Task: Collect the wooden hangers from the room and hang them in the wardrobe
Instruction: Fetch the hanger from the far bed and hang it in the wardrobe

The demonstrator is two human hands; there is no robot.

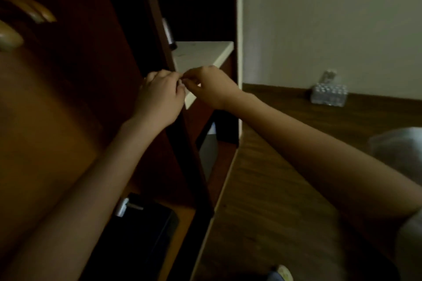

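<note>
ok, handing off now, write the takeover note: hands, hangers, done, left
Left hand: fingers curled at the wardrobe divider's edge; grip unclear.
Right hand: fingertips meet the left's, in front of the shelf; held thing, if any, too small to tell.
Hangers: two blurred wooden ends upper left, seemingly in the wardrobe; rail out of view.
Done: probably those two hung.
Left: fetch any others; no loose hanger in view.

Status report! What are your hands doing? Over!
Left hand, right hand: fingers curled, meeting at white shelf edge; hold unclear. Wooden hangers upper left, untouched. Nothing blocking.
</note>
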